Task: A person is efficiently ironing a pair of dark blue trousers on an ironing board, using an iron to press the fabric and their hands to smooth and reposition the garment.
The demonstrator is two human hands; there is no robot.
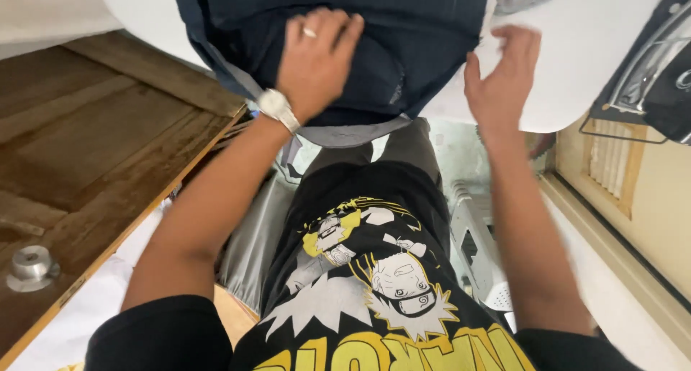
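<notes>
Presently the left hand (314,61) lies flat, fingers spread, on the dark navy garment (338,33) spread over the white padded board (576,47); the right hand (504,72), open, gripping nothing, touches the board just beside it. Smoothing appears underway; next move calls for even outward strokes

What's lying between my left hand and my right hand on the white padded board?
In the head view, dark navy fabric garment spans from under left hand toward right hand, which rests on white padded board at its edge.
</notes>
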